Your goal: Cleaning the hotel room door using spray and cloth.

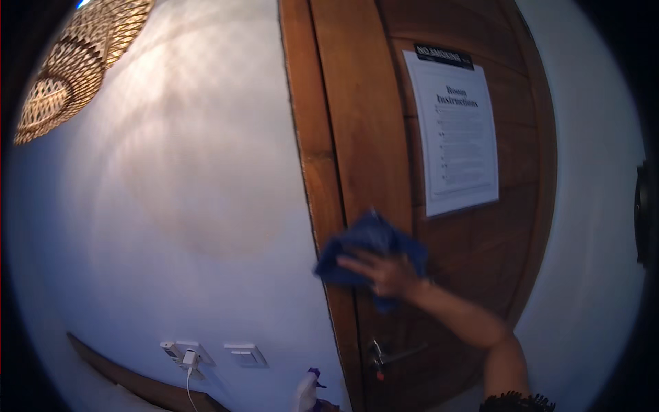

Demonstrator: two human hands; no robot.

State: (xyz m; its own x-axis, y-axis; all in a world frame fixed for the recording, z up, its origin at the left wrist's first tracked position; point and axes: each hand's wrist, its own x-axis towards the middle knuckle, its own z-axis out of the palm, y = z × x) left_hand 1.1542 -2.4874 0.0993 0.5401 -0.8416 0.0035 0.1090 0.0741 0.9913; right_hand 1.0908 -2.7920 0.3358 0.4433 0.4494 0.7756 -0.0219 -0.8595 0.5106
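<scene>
Right hand [391,275]: fingers splayed over a bunched blue cloth, holding it.
Blue cloth [371,240]: under that hand, across the seam of door [473,268] and frame [321,192]; blur hides how firmly it touches.
Door handle [401,354]: just below the hand; a dangling cloth corner could snag on it.
Paper sheet [460,144]: above and right of the hand; a wide upward sweep could crease its edge.
Spray bottle [306,393]: below and left, white with purple trigger; contents I can't see.
Left hand [330,406]: apparently a sliver beside the bottle; can't tell its grip.
Plug [190,358]: farther left, in the wall; stray spray could wet it.
</scene>
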